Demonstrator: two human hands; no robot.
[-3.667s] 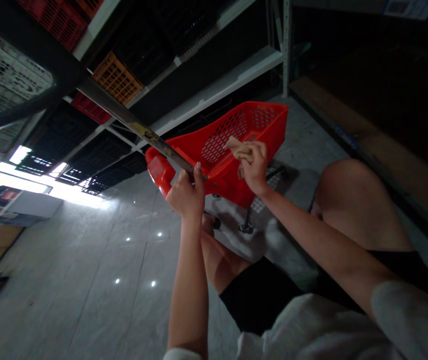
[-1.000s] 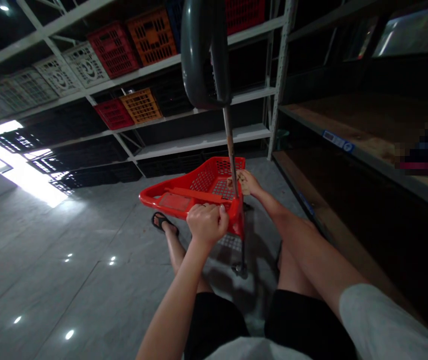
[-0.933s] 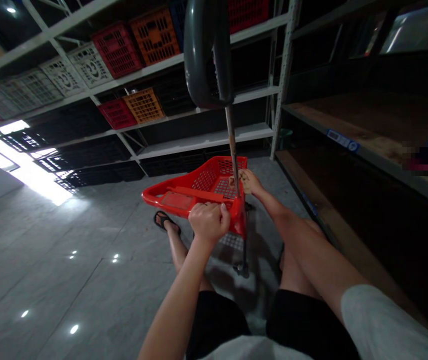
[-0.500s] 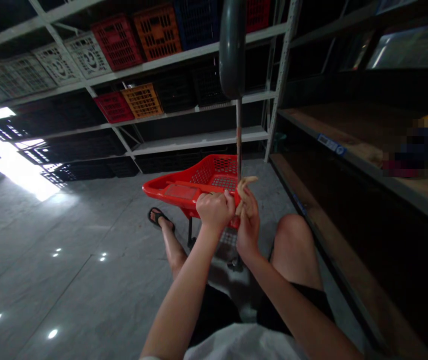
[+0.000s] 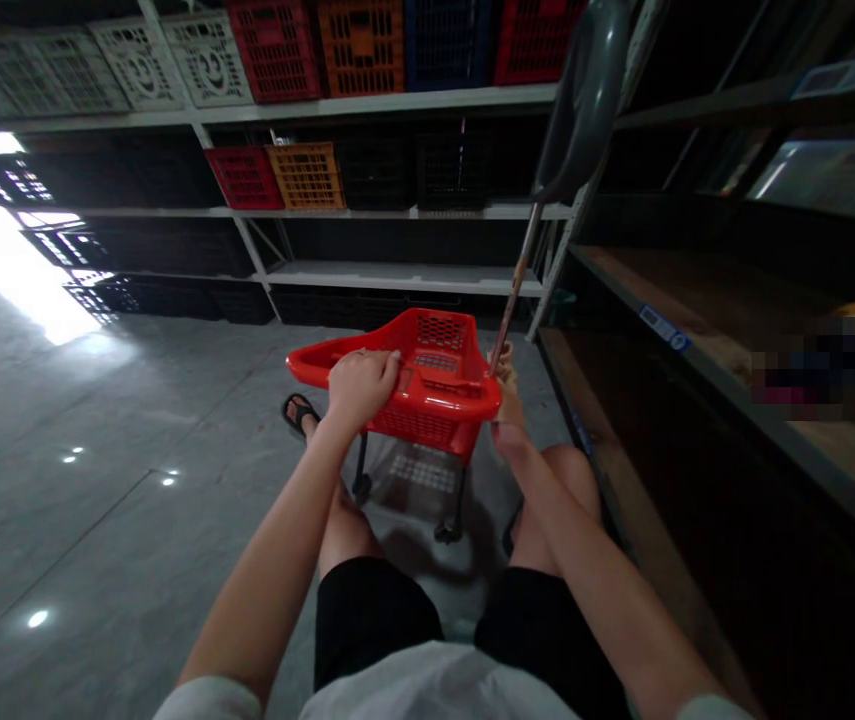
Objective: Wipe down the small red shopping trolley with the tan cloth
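Observation:
A small red plastic shopping cart [image 5: 442, 402] stands between my legs, with a perforated basket and dark wheeled legs. My left hand [image 5: 364, 385] is closed over the near left part of its rim. From the right corner a metal pole [image 5: 515, 290], rusty along its lower part, rises at a tilt to a grey loop handle [image 5: 581, 120]. My right hand [image 5: 509, 408] is at that corner, holding a crumpled tan cloth [image 5: 506, 360] against the pole's lower end. The rim and pole partly hide its fingers.
White metal shelving [image 5: 397, 112] with red, orange, blue, white and black crates stands ahead. Along the right side runs a wooden-decked shelf [image 5: 686, 275] with a blue label on its edge. Smooth grey concrete floor [image 5: 119, 540] extends to the left, toward bright light.
My left hand has shifted left along the rim, away from the right one. The cart and pole have turned, so the handle leans right. My right hand has moved round the corner with the cloth.

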